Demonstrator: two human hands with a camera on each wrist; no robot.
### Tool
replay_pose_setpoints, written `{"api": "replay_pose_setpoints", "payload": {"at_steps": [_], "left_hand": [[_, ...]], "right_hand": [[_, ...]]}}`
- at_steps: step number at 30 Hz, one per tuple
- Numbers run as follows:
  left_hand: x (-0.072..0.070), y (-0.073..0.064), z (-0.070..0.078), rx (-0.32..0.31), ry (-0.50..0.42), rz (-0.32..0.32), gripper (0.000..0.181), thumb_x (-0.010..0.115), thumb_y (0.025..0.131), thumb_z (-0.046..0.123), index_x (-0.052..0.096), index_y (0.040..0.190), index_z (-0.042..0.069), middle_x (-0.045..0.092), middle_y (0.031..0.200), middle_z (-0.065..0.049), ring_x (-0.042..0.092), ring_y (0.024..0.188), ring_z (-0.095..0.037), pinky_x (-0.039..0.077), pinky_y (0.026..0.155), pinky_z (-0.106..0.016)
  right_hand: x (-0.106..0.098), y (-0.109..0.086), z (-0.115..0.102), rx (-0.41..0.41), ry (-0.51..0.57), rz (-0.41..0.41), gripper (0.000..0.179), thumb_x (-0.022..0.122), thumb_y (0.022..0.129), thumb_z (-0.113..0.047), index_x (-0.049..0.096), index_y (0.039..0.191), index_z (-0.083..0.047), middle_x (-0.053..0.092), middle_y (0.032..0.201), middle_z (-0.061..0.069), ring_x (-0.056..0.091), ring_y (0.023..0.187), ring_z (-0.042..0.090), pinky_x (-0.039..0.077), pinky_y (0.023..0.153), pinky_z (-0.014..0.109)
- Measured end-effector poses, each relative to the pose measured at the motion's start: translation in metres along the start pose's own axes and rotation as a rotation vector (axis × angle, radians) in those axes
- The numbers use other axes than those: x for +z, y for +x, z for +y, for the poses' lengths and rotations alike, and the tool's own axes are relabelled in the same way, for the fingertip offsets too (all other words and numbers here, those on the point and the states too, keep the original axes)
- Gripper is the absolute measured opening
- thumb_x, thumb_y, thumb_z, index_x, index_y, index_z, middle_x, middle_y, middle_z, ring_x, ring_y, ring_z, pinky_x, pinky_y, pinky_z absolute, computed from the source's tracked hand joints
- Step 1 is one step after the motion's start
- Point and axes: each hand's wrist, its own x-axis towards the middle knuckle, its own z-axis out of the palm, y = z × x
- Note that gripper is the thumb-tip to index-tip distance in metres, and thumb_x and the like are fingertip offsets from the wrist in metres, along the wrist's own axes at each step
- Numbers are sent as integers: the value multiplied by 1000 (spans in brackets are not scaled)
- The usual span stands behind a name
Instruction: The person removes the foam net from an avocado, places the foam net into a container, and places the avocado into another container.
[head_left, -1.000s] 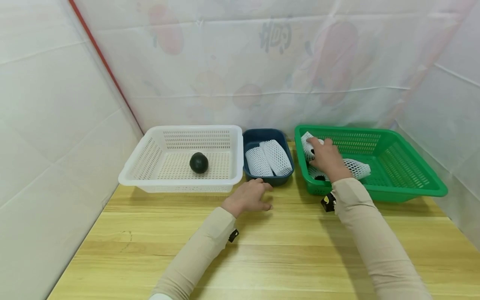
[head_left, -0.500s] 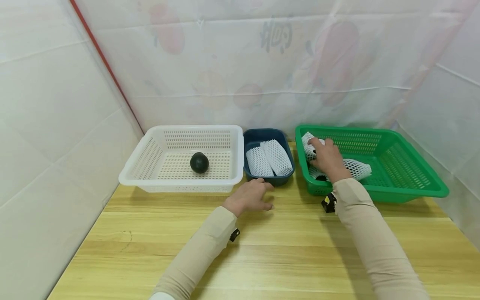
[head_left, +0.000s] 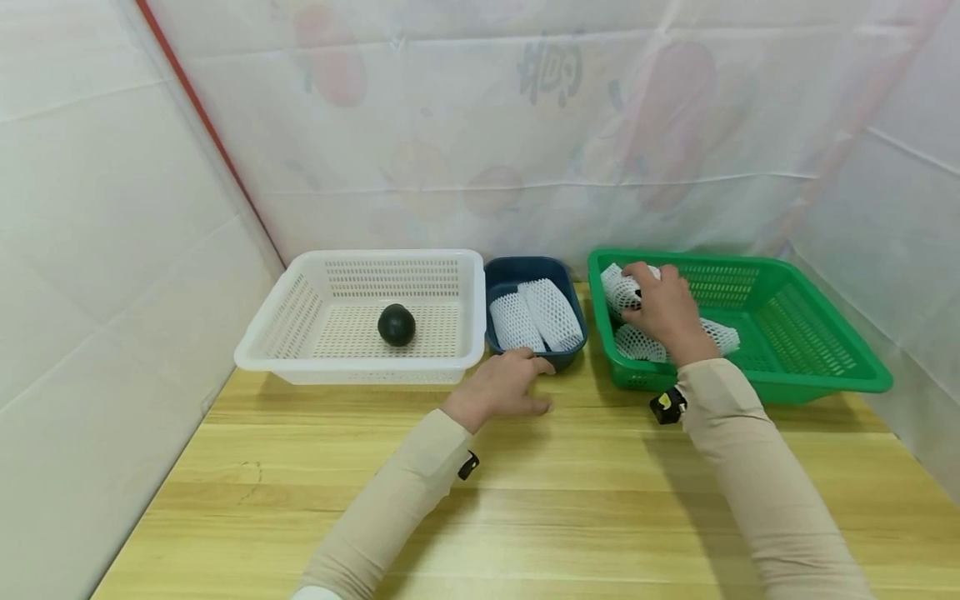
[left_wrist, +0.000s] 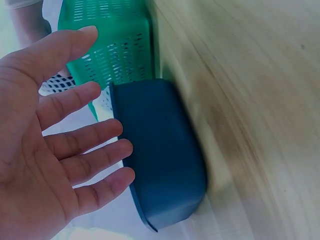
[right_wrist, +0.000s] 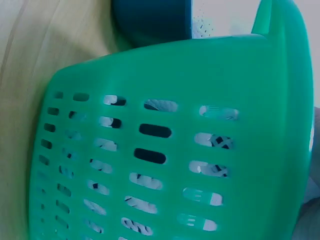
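Note:
In the head view my right hand (head_left: 666,310) reaches into the left end of the green basket (head_left: 810,385). Its thumb and fingers are bent around a dark fruit in a white foam net (head_left: 622,293); only a dark spot of the fruit shows. Other foam-netted pieces (head_left: 640,343) lie under and beside the hand. My left hand (head_left: 501,385) is spread before the navy bin (head_left: 558,360) and holds nothing. In the left wrist view its fingertips overlap the bin's rim; contact cannot be told. White foam nets (head_left: 551,315) lie in that bin.
A white basket (head_left: 360,365) stands left of the navy bin, with a round dark fruit (head_left: 396,325) inside. All three containers stand along the back of the wooden table (head_left: 525,517), close to the white cloth wall (head_left: 450,125). The green basket's slotted wall (right_wrist: 165,75) fills the right wrist view.
My right hand has shifted slightly right and up in the head view, and the netted fruit at its fingers has turned. My left hand has moved only a little to the right.

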Motion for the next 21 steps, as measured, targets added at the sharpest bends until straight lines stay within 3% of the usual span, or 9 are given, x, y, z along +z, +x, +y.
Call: {"api": "replay_pose_setpoints", "payload": {"at_steps": [8, 16, 21], "left_hand": [[1, -8, -2, 3, -17, 22, 49, 69, 81, 41, 62, 122, 14, 57, 113, -3, 54, 99, -18, 47, 80, -31], [-1, -17, -3, 29, 34, 73, 49, 70, 81, 41, 62, 120, 13, 58, 106, -4, 55, 91, -20, 48, 69, -31], [-4, -23, -1, 41, 49, 106, 48, 71, 80, 39, 63, 119, 13, 58, 104, -5, 55, 89, -21, 48, 70, -32]], "right_hand": [[-2, -12, -4, 17, 72, 64, 60, 72, 80, -11, 42, 132, -9, 34, 123, 35, 40, 100, 50, 38, 70, 59], [-5, -23, -4, 22, 107, 91, 61, 73, 80, -12, 42, 133, -11, 34, 125, 34, 37, 105, 50, 36, 71, 61], [-7, -30, -7, 11, 121, 123, 61, 73, 79, -12, 43, 133, -9, 36, 125, 31, 39, 103, 48, 36, 71, 61]]}}
